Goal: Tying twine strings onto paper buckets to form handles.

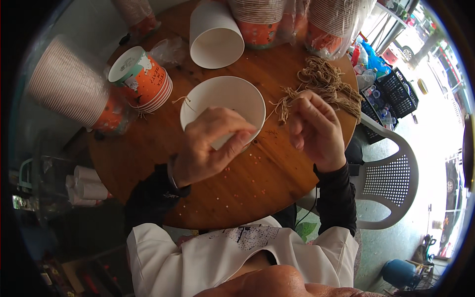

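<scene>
A white paper bucket [222,91] stands upright on the round wooden table, its opening toward me. At its left rim a short piece of twine [184,100] passes through the wall, with a loose end outside. My left hand [210,143] is over the bucket's near rim, thumb and fingertips pinched together; what they hold, if anything, is too small to make out. My right hand [316,128] is raised right of the bucket, its fingers curled and closed, their contents hidden. Just beyond it lies a tangled bundle of tan twine [334,89].
Beyond the bucket, another white bucket [216,44] lies on its side. Orange printed buckets [148,84] are nested at the left, near a long wrapped stack [69,84]. More wrapped stacks [257,22] line the back. A grey plastic chair [388,178] and black crates [391,94] stand at the right.
</scene>
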`<state>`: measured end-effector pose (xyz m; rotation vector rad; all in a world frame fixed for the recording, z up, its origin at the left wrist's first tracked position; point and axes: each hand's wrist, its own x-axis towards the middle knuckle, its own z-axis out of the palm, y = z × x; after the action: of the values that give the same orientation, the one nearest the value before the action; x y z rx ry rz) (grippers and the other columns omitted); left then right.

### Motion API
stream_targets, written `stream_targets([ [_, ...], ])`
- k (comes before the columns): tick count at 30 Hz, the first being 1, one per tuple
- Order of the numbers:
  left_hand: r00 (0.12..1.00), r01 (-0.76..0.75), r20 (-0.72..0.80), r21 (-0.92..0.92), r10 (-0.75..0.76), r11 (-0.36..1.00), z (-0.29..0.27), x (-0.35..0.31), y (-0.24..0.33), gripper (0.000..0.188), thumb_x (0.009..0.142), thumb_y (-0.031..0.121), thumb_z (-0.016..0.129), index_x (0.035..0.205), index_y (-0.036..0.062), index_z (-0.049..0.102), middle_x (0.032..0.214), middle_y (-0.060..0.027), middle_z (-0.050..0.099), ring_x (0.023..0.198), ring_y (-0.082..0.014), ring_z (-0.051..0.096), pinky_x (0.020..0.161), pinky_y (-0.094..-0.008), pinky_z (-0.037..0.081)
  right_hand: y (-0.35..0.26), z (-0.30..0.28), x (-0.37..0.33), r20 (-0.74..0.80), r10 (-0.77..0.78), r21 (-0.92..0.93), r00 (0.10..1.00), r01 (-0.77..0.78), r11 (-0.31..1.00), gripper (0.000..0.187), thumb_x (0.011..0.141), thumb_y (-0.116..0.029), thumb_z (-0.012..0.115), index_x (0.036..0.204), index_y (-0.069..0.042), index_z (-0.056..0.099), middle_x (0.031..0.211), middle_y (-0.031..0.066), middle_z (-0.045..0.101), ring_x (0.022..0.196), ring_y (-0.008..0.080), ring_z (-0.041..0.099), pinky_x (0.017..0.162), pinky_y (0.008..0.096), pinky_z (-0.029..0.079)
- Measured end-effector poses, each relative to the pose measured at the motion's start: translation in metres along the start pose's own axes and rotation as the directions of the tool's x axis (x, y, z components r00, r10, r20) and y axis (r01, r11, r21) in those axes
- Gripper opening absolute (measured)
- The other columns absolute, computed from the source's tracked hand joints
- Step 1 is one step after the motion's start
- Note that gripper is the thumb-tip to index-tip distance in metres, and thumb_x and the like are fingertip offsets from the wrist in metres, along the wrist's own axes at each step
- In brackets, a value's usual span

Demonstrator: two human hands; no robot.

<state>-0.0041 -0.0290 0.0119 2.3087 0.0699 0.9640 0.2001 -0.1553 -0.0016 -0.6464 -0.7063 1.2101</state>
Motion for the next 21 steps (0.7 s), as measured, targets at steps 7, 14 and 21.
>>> stream_targets([
  [7,0.995,0.072,-0.069,-0.021,-0.073,0.997,0.031,-0.018,0.013,0.015,0.084,0.010,0.072,0.097,0.0073,0.067,0.087,-0.0046,0.065,0.073,-0.0188,0.057,0.068,-0.0322,0.047,0.008,0.007,-0.012,0.006,0.215,0.270,0.977,-0.209,0.940,0.019,0.102,-0.020,0.046,0.097,-0.003,0.053,0.067,0.0046,0.058,0.047,0.0110,0.051,0.041,0.0219,0.041],
  [14,0.984,0.178,-0.005,-0.123,-0.180,0.976,0.044,-0.019,0.012,0.019,0.083,0.011,0.073,0.100,0.0071,0.065,0.089,-0.0043,0.065,0.072,-0.0186,0.059,0.071,-0.0331,0.046,0.019,0.006,-0.026,0.087,0.228,0.369,0.970,-0.244,0.897,0.019,0.103,-0.020,0.044,0.096,-0.004,0.052,0.068,0.0037,0.056,0.045,0.0108,0.049,0.041,0.0223,0.039],
  [21,0.997,0.056,0.054,-0.024,-0.054,0.998,0.048,-0.015,0.013,0.014,0.084,0.012,0.071,0.094,0.0069,0.064,0.083,-0.0047,0.064,0.073,-0.0224,0.060,0.073,-0.0340,0.045,0.029,-0.006,-0.036,0.036,0.240,0.411,0.970,-0.233,0.881,0.020,0.103,-0.021,0.045,0.096,-0.004,0.053,0.069,0.0019,0.055,0.047,0.0095,0.049,0.041,0.0216,0.039],
])
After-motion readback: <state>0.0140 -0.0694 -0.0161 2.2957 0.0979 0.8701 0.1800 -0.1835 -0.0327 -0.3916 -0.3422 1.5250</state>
